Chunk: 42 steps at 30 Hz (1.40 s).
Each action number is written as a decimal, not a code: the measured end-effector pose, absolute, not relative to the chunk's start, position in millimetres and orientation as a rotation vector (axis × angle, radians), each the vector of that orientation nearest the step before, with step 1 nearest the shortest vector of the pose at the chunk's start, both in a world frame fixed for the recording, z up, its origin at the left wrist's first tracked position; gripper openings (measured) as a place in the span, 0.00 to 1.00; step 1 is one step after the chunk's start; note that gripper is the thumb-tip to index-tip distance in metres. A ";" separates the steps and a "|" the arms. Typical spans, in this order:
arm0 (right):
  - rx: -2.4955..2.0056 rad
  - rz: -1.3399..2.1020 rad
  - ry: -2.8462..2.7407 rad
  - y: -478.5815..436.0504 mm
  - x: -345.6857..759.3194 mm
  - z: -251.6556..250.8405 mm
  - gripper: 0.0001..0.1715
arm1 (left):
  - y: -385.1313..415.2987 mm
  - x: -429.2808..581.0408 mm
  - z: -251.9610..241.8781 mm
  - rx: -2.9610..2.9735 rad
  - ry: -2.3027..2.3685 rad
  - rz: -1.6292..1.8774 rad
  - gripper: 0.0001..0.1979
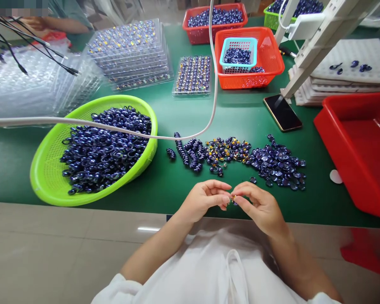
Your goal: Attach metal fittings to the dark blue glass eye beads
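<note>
My left hand and my right hand meet at the front edge of the green table. Their fingertips pinch a small dark piece with gold bits, mostly covered by the fingers. Just beyond them lies a heap of dark parts with yellow-gold pieces. To its right spreads a pile of shiny dark-blue oval caps, with one loose cap nearest my right hand. Left of the heap, dark ring-like parts stand in rows. A green oval basket holds many dark-blue ring-shaped parts.
A white cable loops over the table. Behind are stacked clear trays, a red basket and a phone by a metal post. A red bin stands right. Another person's hand shows far left.
</note>
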State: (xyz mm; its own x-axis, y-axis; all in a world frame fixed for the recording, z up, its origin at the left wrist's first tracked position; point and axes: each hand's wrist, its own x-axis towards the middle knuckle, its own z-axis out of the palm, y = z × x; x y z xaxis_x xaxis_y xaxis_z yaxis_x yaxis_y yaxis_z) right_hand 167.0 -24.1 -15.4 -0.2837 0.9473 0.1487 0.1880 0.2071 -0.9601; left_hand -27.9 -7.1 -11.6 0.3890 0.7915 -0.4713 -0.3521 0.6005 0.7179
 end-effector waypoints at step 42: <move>-1.264 1.061 -1.843 -29.1 168.9 -19.6 0.07 | 31.9 -31.1 -27.5 2.423 1.368 0.678 0.07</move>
State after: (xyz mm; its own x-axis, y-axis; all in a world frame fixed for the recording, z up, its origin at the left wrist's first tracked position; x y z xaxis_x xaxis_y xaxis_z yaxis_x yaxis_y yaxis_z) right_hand 168.9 -29.1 -19.6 -0.3197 0.9449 0.0700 0.4140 0.2057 -0.8867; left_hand -31.1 31.9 -27.5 0.4427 0.8576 0.2618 0.7279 -0.5142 0.4537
